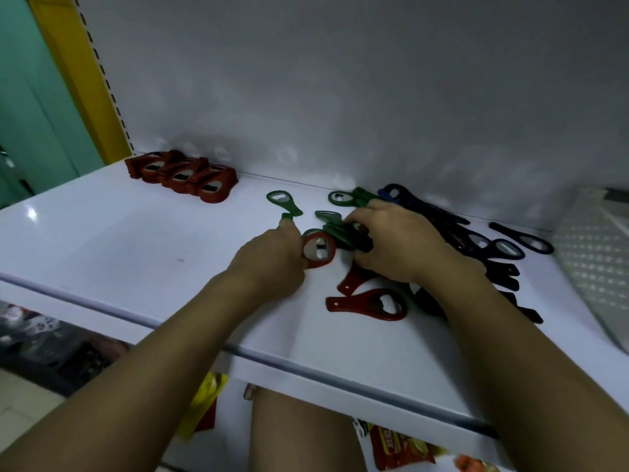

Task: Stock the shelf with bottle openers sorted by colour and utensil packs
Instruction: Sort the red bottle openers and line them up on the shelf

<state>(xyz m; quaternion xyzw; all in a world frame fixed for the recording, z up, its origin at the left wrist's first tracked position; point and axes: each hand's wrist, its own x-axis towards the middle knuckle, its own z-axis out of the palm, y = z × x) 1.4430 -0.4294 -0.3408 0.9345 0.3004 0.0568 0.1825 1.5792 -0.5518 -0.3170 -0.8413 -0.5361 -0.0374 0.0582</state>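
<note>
On the white shelf (136,240), the left grip (272,260) holds a red opener (318,252) near the middle, forefinger touching a lone green opener (289,207). The right grip (401,247) clasps a green stack (340,233). Sorted red openers (183,175) sit at the back left corner; dark blue ones (502,269) spread toward the right edge.

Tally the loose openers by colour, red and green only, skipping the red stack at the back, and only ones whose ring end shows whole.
Red openers: 2, one held by the left hand
Green openers: 3
Total: 5
Not counted: the green stack under the right hand, and a red handle beside it.
</note>
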